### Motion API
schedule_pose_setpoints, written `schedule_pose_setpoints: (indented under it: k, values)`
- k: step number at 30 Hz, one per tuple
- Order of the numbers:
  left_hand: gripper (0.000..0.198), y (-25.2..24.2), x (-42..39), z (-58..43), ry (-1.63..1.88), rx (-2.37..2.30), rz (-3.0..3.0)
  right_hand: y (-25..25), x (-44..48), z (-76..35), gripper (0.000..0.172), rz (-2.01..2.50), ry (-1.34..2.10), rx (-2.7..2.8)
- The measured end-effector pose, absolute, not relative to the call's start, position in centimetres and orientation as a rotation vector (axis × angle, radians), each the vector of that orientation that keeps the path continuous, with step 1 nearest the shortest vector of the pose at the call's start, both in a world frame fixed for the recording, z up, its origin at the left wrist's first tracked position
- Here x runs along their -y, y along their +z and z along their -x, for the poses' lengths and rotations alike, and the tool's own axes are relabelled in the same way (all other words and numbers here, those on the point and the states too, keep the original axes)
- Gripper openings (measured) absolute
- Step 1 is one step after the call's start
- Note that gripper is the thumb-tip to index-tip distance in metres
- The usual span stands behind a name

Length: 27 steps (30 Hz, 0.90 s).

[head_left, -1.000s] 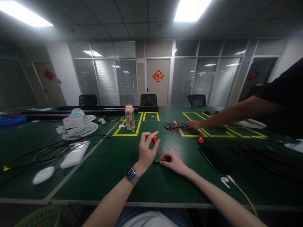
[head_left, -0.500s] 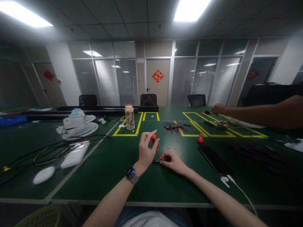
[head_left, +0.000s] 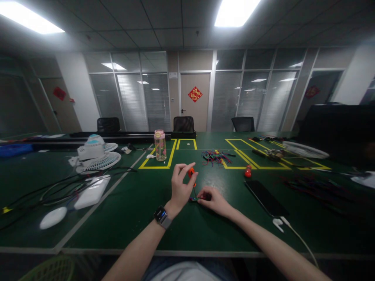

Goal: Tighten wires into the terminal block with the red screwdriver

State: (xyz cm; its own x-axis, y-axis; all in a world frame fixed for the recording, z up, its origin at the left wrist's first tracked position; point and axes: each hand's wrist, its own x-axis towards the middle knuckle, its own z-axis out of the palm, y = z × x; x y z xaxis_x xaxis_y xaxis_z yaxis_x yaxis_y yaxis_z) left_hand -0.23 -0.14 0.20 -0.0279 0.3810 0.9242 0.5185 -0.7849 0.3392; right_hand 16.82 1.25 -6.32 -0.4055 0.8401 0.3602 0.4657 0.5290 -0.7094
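Observation:
My left hand (head_left: 180,186), with a watch on the wrist, pinches the orange handle of a small screwdriver (head_left: 191,173) that stands upright on the green table (head_left: 140,210). The screwdriver's tip rests on a small dark part (head_left: 194,199). My right hand (head_left: 213,199) lies on the table with its fingers closed on that part, pinning it down. A pile of coloured wires (head_left: 215,157) lies farther back, between yellow tape lines.
A clear bottle (head_left: 160,145) stands beyond my hands. Left lie a white fan (head_left: 95,153), a white box (head_left: 92,191), a white puck (head_left: 54,217) and black cables. Right are a black tablet (head_left: 265,196), a red ball-shaped object (head_left: 248,171), white earbuds (head_left: 278,223) and another fan (head_left: 306,150).
A co-worker's arm that reached over the table from the right toward the wire pile has drawn back out of view. My left fingers shifted slightly on the screwdriver handle; my right hand stayed put.

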Motion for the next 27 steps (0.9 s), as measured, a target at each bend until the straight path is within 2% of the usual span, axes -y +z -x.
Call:
schedule_pose_setpoints:
  k: [7, 14, 21, 27]
  values:
    - [0.035, -0.01, 0.32, 0.49, -1.929, 0.970, 2.223, -6.39, -1.35, -16.82, 0.008, 1.071, 0.691, 2.050]
    - [0.026, 0.13, 0.18, 0.27, -1.929, 0.970, 2.098, -6.43, -1.40, -16.78, 0.008, 1.073, 0.675, 2.049]
    - [0.038, -0.07, 0.17, 0.43, -1.904, 0.974, 2.285, -6.74, -1.63, -16.87, 0.007, 1.050, 0.671, 2.044]
    - [0.029, -0.12, 0.03, 0.33, -1.897, 0.991, 2.124, -6.52, -1.45, -16.79, 0.007, 1.078, 0.674, 2.039]
